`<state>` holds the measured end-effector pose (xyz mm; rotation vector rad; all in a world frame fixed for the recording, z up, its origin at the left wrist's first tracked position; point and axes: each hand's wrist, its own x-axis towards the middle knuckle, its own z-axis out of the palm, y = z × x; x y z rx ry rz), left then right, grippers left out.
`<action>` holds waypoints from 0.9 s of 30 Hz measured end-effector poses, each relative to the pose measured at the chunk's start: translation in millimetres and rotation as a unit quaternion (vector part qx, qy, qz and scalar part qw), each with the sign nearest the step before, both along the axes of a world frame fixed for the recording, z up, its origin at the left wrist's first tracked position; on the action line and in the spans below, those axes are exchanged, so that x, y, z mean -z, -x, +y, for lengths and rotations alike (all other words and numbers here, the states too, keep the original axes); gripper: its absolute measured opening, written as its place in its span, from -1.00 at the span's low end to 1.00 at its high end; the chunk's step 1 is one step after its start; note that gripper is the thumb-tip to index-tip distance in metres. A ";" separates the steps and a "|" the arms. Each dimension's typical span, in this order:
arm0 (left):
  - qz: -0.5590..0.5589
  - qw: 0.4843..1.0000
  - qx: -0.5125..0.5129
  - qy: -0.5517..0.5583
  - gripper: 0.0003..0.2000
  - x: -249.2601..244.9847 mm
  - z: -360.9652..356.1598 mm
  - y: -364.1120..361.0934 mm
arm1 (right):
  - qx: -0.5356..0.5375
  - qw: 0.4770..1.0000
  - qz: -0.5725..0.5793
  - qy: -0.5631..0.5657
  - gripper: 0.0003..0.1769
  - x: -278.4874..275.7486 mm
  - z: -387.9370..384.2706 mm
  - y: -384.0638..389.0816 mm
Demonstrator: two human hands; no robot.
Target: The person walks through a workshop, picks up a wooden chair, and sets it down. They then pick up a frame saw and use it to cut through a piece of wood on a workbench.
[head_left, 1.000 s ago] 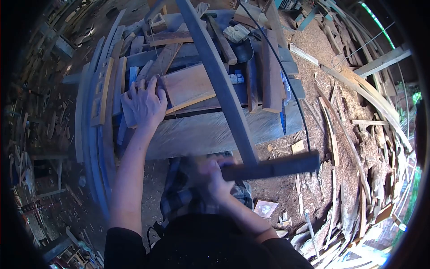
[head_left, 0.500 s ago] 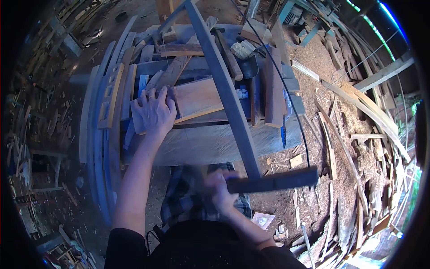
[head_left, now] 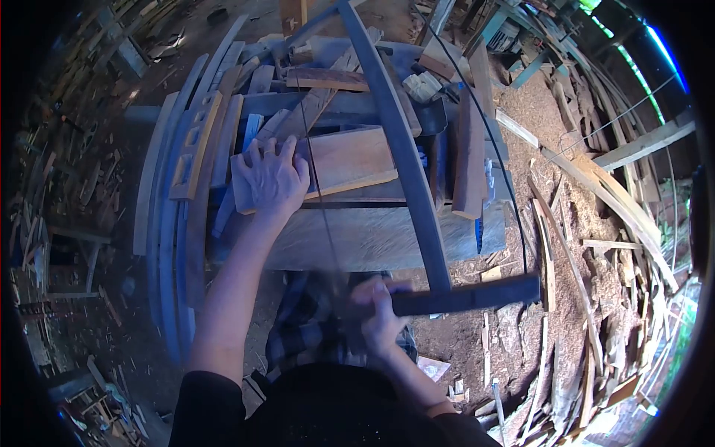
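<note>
My left hand (head_left: 275,175) lies with fingers spread on the left end of a wooden board (head_left: 354,160), pressing it on the workbench. Closed around one end of a wooden frame saw (head_left: 406,149) is my right hand (head_left: 380,316), low in front of my body and a little blurred. The saw's thin blade (head_left: 313,160) crosses the board just right of my left hand. Its long middle beam slants over the board's right end, and a dark cord (head_left: 500,160) runs down its right side to the end bar (head_left: 477,296).
On the workbench (head_left: 357,235) lie wood offcuts, a dark thick block (head_left: 467,160) and a crumpled pale piece (head_left: 422,87). Long planks (head_left: 153,179) line its left side, one with square cutouts (head_left: 195,145). Sawdust (head_left: 536,112) and scrap strips cover the ground at right.
The view has shifted slightly, so the bench appears further right. The saw's far end has swung a little right, and its blade shows more clearly. My left hand keeps its place on the board.
</note>
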<state>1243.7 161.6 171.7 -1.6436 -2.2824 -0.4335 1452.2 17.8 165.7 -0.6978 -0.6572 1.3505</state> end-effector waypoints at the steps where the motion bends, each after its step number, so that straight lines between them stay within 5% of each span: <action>1: -0.001 1.000 0.013 -0.025 -0.63 2.3 0.4 1.4 | 0.007 0.998 -0.043 0.035 -0.85 -4.4 15.1 9.2; 15: 0.000 1.000 0.011 -0.023 -0.63 -3.8 -3.5 0.2 | 0.013 0.999 0.028 0.044 -0.85 -8.1 10.8 11.1; 17: -0.003 1.000 0.014 -0.028 -0.63 -3.6 -2.2 -0.7 | 0.020 0.992 -0.107 0.062 -0.85 -10.6 30.0 20.9; 22: -0.004 0.999 0.010 -0.030 -0.64 -1.9 -2.0 1.8 | 0.011 0.990 -0.124 0.062 -0.86 -11.5 14.6 9.3; 24: 0.002 0.999 0.009 -0.034 -0.64 -1.6 -2.3 1.6 | -0.002 0.999 -0.021 0.036 -0.87 -10.3 -4.1 -2.5; 27: 0.000 1.000 0.011 -0.029 -0.65 -2.0 -3.0 0.5 | -0.003 0.999 -0.021 0.032 -0.84 -8.9 -9.8 -1.9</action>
